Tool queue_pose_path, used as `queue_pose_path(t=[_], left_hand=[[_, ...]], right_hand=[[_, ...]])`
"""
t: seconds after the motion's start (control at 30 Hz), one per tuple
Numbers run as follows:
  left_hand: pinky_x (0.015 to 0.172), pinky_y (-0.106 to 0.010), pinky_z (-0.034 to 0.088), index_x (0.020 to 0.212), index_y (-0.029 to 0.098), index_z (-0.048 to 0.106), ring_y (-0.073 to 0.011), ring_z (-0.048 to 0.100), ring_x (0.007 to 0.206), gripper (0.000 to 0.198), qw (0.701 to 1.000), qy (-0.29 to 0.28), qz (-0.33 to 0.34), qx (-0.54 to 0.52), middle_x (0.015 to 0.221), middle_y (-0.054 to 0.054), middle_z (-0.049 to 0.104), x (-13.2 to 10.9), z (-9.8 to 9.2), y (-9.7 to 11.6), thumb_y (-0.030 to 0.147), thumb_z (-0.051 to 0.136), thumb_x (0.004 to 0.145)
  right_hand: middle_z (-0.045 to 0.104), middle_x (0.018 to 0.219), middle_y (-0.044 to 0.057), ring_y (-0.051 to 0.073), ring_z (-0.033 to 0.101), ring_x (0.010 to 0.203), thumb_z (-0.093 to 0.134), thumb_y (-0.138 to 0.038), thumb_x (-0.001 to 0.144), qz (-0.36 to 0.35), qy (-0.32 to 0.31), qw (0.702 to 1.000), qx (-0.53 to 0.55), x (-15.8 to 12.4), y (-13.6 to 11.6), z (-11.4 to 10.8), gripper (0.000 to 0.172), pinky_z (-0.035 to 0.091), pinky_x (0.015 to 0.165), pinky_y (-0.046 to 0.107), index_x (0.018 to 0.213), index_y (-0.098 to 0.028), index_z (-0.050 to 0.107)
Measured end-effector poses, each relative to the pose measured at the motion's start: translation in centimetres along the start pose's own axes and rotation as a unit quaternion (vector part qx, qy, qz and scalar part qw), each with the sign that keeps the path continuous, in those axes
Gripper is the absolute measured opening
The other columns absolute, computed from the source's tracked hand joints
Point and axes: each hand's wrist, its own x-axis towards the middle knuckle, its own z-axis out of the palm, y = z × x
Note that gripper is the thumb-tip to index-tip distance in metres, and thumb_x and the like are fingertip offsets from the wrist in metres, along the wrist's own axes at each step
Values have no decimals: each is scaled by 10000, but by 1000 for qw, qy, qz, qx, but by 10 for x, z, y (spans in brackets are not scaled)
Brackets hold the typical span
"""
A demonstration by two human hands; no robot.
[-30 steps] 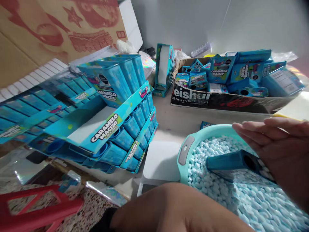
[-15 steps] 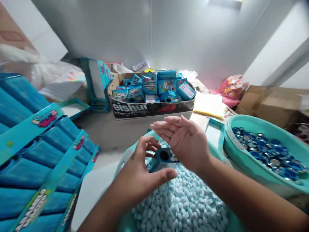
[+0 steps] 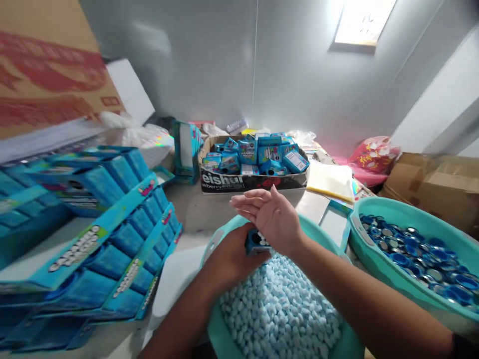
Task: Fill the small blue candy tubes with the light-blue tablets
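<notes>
A small blue box (image 3: 256, 245) with a dark round hole is upright in my left hand (image 3: 234, 254), whose fingers wrap round its far side. My right hand (image 3: 275, 219) is open, palm tilted up and fingers stretched to the left, close against the box's right side. A few white candies show between its palm and the box top. Below both hands, light blue candies (image 3: 280, 309) fill a turquoise tub (image 3: 214, 319).
Stacked blue display trays (image 3: 108, 239) of boxes stand at left. Behind the tub is a cardboard carton (image 3: 254, 185) of blue boxes. A turquoise basin (image 3: 419, 212) at right holds blue and silver round tins. Brown cartons (image 3: 430, 184) stand behind it.
My left hand has closed round the blue box, which was loosely held. My right hand stays open beside it. The view has shifted, showing more of the left side and wall.
</notes>
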Motion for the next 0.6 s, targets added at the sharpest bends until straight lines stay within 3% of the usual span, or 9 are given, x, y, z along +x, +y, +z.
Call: queue_pose_path(t=[0.17, 0.33, 0.6], left_hand=[[864, -345, 500, 1195, 217, 622, -279, 635, 1092, 458, 1000, -10, 17, 23, 1199, -50, 700, -4, 3, -5, 288, 709, 750], [941, -417, 463, 1290, 196, 558, -321, 578, 1184, 501, 998, -28, 49, 39, 1311, -100, 638, -7, 4, -12, 334, 645, 816], [886, -386, 437, 1176, 188, 548, -287, 586, 1109, 359, 995, -57, 52, 60, 1222, -85, 656, -8, 2, -22, 397, 554, 886]], right_hand=[[746, 1094, 89, 244, 657, 1123, 615, -594, 853, -5, -44, 999, -12, -2, 1, 4, 431, 440, 1011, 367, 946, -188, 723], [754, 1060, 76, 230, 675, 1088, 628, -566, 845, -35, -43, 998, -40, -4, 6, 10, 414, 449, 1006, 360, 1004, -191, 703], [761, 982, 79, 235, 695, 1043, 587, -557, 870, -60, -50, 994, -74, -11, 9, 10, 431, 463, 1015, 394, 1051, -176, 677]])
